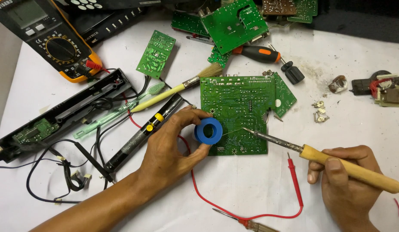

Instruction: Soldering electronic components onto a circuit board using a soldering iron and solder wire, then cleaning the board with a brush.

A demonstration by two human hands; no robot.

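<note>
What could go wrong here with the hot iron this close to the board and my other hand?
1. The soldering iron tip sits just off the blue solder spool pinched in the left hand; a slip might burn those fingers.
2. The red probe lead lies right under the iron's shaft; its insulation could melt.
3. The green circuit board lies loose on the table, so it may shift under the tip.

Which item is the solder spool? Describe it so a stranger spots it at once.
Find the large green circuit board at the middle of the white table. At its lower left corner, the left hand pinches a solder spool, the only blue ring in sight.
</note>
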